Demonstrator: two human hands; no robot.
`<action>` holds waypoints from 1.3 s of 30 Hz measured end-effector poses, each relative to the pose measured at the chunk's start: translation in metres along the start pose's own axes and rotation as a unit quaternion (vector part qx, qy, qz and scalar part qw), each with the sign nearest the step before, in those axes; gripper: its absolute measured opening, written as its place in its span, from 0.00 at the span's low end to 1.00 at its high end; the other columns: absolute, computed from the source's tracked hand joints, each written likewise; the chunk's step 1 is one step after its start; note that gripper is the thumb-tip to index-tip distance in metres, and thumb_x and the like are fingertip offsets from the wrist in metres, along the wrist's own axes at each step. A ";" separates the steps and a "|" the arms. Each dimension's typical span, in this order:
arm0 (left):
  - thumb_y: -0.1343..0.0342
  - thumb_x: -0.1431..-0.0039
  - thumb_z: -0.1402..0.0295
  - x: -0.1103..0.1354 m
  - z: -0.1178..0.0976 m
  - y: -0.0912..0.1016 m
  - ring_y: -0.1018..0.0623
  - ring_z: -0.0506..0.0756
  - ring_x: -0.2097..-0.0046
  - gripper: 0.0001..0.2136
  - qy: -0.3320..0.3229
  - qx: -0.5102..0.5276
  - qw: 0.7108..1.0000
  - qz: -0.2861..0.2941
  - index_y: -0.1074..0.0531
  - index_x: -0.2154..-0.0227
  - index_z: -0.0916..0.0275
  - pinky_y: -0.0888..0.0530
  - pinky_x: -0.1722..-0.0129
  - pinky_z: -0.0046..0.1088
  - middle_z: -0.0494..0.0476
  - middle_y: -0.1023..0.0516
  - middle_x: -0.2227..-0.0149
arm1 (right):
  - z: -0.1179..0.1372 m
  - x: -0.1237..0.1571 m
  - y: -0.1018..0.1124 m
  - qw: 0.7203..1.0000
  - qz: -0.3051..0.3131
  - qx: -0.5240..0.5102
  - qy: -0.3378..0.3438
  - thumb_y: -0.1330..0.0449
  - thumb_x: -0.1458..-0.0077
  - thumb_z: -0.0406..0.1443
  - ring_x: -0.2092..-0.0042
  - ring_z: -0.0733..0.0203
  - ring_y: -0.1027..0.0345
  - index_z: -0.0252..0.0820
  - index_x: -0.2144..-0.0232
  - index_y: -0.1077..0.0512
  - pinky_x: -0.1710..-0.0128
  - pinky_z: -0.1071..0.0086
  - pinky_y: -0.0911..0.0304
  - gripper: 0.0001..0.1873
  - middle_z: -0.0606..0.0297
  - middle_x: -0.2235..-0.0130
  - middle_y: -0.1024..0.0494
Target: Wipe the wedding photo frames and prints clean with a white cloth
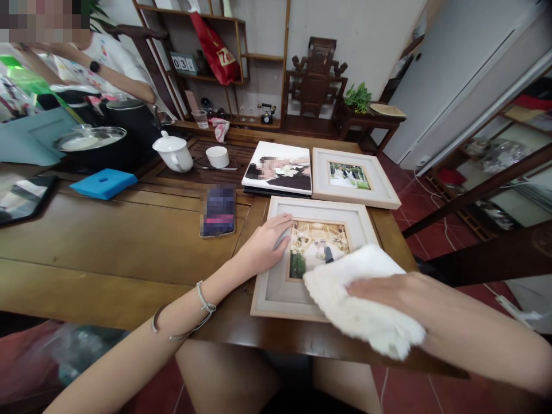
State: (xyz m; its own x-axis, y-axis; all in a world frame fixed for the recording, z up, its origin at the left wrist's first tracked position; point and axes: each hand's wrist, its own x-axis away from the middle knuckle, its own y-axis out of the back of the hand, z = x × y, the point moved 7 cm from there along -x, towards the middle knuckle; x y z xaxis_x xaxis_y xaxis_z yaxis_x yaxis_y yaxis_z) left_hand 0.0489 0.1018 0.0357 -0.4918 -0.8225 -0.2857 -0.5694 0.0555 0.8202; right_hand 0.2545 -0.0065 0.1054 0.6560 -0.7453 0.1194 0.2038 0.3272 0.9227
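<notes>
A light wooden picture frame [261,299] lies flat at the table's front edge, with a wedding photo in its middle. My left hand [268,244] rests on its left border, fingers stretched out and lying on it. In my right hand [382,290] is a white cloth [371,261], bunched under the fingers and laid over the frame's lower right part. The cloth hides that corner and most of the right fingertips. Behind this frame lies a second light wooden frame [319,172] with a smaller outdoor photo. Left of that, a photo album [280,172] with a couple on its cover lies flat.
A phone [218,210] lies left of the frames. Farther left are a blue sponge-like block [103,183], a lidded white cup [172,151], a small white bowl [218,156] and a glass-lidded pot [92,146]. Another person [116,66] sits across at the left. A chair [487,253] stands at right.
</notes>
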 end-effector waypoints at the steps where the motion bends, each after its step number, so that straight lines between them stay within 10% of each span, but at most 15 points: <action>1: 0.53 0.36 0.69 0.000 0.000 0.000 0.35 0.60 0.36 0.19 0.001 0.001 1.000 0.000 0.32 0.45 0.68 0.37 0.35 0.42 0.67 0.33 0.38 | -0.008 -0.010 0.004 1.000 -0.004 0.014 -0.004 0.45 0.47 0.27 0.50 0.52 0.26 0.59 0.48 0.27 0.52 0.63 0.29 0.28 0.71 0.47 0.22; 8: 0.56 0.34 0.69 0.001 0.000 0.000 0.34 0.59 0.36 0.18 0.003 0.003 1.000 -0.009 0.31 0.44 0.66 0.36 0.36 0.43 0.65 0.32 0.38 | -0.053 -0.068 0.003 0.977 -0.120 0.175 -0.029 0.47 0.54 0.22 0.38 0.45 0.40 0.39 0.43 0.32 0.40 0.46 0.43 0.34 0.52 0.40 0.30; 15: 0.60 0.34 0.72 0.000 0.002 -0.001 0.33 0.58 0.36 0.20 -0.006 0.010 1.000 -0.026 0.31 0.45 0.70 0.37 0.35 0.41 0.66 0.31 0.39 | 0.016 -0.054 -0.024 0.992 0.009 0.121 0.045 0.45 0.61 0.19 0.37 0.41 0.43 0.37 0.44 0.31 0.40 0.49 0.41 0.39 0.49 0.40 0.32; 22: 0.57 0.33 0.69 -0.001 0.001 0.001 0.32 0.59 0.37 0.18 -0.002 0.018 0.999 -0.027 0.30 0.46 0.67 0.36 0.36 0.42 0.65 0.30 0.40 | 0.045 -0.065 -0.028 0.978 0.054 -0.045 0.196 0.42 0.42 0.32 0.35 0.54 0.46 0.40 0.44 0.31 0.36 0.58 0.49 0.23 0.52 0.38 0.34; 32: 0.56 0.35 0.71 0.000 0.001 -0.001 0.35 0.59 0.36 0.19 0.008 0.002 1.000 -0.002 0.32 0.44 0.70 0.38 0.35 0.42 0.66 0.33 0.38 | -0.025 -0.038 -0.005 0.990 0.015 0.111 -0.089 0.50 0.54 0.20 0.43 0.49 0.32 0.45 0.44 0.29 0.45 0.56 0.35 0.36 0.55 0.41 0.30; 39: 0.60 0.35 0.74 0.001 0.002 -0.003 0.34 0.59 0.36 0.20 -0.003 0.006 1.000 -0.025 0.31 0.45 0.72 0.37 0.35 0.42 0.67 0.32 0.39 | -0.017 -0.070 -0.014 0.970 -0.065 0.213 -0.093 0.45 0.57 0.24 0.38 0.41 0.41 0.30 0.41 0.35 0.42 0.51 0.39 0.37 0.42 0.40 0.33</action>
State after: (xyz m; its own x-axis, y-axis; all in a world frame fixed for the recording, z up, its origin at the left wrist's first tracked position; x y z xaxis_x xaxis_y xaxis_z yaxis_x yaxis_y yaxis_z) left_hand 0.0488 0.1022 0.0324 -0.4670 -0.8206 -0.3293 -0.6010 0.0214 0.7990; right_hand 0.2176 0.0512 0.0784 0.4934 -0.8696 0.0187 -0.0685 -0.0174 0.9975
